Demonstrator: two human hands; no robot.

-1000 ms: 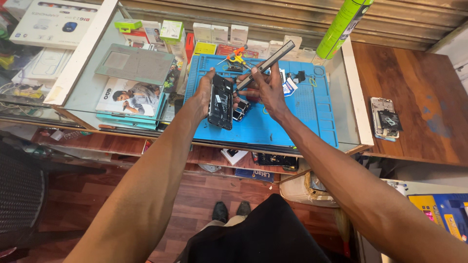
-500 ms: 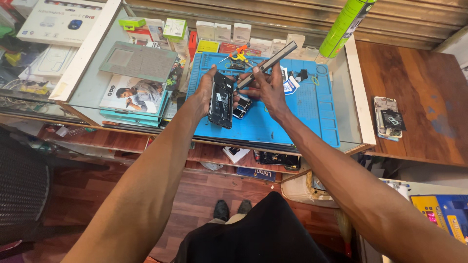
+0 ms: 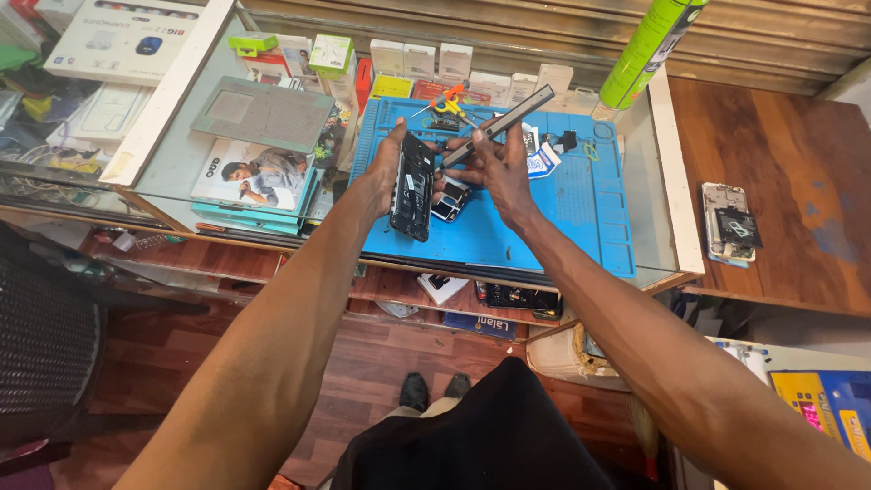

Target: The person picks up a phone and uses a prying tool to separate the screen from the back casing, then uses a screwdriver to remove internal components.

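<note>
My left hand (image 3: 388,170) grips an opened black phone body (image 3: 413,186), held upright on its edge over the blue work mat (image 3: 562,213). My right hand (image 3: 494,168) holds a long dark grey flat part (image 3: 497,126), tilted up to the right, its lower end by the phone's top. A small dark module (image 3: 451,200) lies on the mat just below my right hand's fingers.
Small boxes (image 3: 417,59) line the back of the glass counter (image 3: 172,168). A grey pad (image 3: 263,113) and magazines (image 3: 259,177) lie left of the mat. A green can (image 3: 651,45) stands at the back right. Another opened phone (image 3: 730,222) lies on the wooden table (image 3: 789,154).
Both hands stay on the phone body and the grey part over the mat; only the head view has shifted slightly.
</note>
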